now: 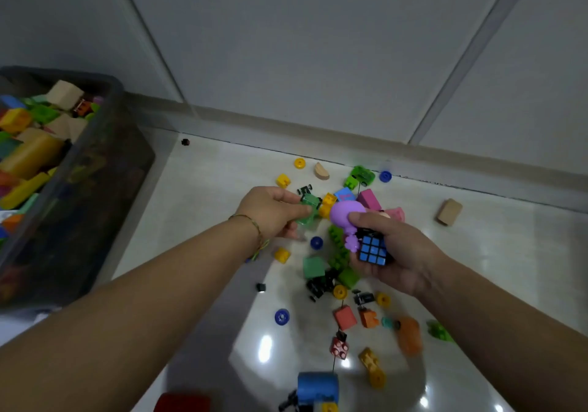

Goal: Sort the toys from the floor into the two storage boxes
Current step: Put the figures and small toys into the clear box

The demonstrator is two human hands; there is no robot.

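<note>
nearest the person, on the glossy floor (206,188), a blue barrel-shaped toy (318,387) and a spread of small blocks and wheels lie loose. just beyond, the right hand (401,252) is full: its fingers curl round a puzzle cube (372,249) and a purple toy (346,216). the left hand (270,211) pinches a clear green toy car (307,209) at the pile's edge. farther off, by the wall, lie a wooden half-moon (321,171) and another green car (361,176). one storage box (95,204), heaped with blocks, stands well to the left; the second is out of view. the step looks like gathering; next, i judge, both handfuls need carrying to the proper box without dropping the cube.
</note>
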